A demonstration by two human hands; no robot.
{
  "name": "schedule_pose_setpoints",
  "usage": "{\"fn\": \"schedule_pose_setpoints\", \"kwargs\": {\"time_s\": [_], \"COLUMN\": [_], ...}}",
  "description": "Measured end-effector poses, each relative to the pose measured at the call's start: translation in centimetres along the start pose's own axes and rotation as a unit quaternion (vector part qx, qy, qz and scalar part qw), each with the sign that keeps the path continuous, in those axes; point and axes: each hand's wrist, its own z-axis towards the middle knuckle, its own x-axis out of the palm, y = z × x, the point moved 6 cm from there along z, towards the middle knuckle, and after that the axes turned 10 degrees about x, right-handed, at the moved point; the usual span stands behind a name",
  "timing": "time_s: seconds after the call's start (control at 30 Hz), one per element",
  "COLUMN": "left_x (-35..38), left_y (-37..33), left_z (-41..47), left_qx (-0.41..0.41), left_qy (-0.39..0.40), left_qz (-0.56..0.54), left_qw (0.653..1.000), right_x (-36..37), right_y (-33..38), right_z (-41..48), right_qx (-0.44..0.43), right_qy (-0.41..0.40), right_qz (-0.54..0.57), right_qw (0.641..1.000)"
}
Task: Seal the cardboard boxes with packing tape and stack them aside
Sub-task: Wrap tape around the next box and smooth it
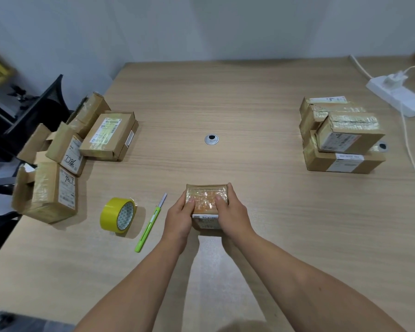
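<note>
A small cardboard box [206,200] with shiny tape across its top and a white label on its near side sits on the wooden table [249,116] in front of me. My left hand [179,218] grips its left side, thumb lying on the taped top. My right hand [233,214] grips the right side, its thumb also on top and fingers wrapped over the far corner. A roll of yellow packing tape [118,214] stands on edge to the left. A green utility knife [150,224] lies between the roll and my left hand.
Several cardboard boxes [65,152] lie loosely at the table's left edge. A stack of taped boxes [340,137] stands at the right. A white power strip [400,94] with cables lies at the far right. A round cable grommet [211,139] sits mid-table.
</note>
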Motion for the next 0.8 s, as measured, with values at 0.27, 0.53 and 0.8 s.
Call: {"fn": "schedule_pose_setpoints", "kwargs": {"time_s": [0.27,0.53,0.8], "left_x": [0.7,0.6,-1.7], "left_y": [-0.7,-0.8,-0.2], "left_z": [0.1,0.3,-0.1], "left_qx": [0.0,-0.041,-0.067], "left_qy": [-0.031,-0.088,-0.123], "left_qz": [-0.008,-0.115,-0.045], "left_qw": [0.999,0.989,0.989], "right_x": [-0.7,-3.3,-3.2], "right_y": [-0.6,-3.7,-1.5], "right_z": [1.0,0.8,1.1], "right_qx": [0.029,0.127,0.062], "right_qy": [0.01,-0.057,-0.027], "right_qz": [0.121,0.165,0.179], "right_qw": [0.992,0.976,0.982]}}
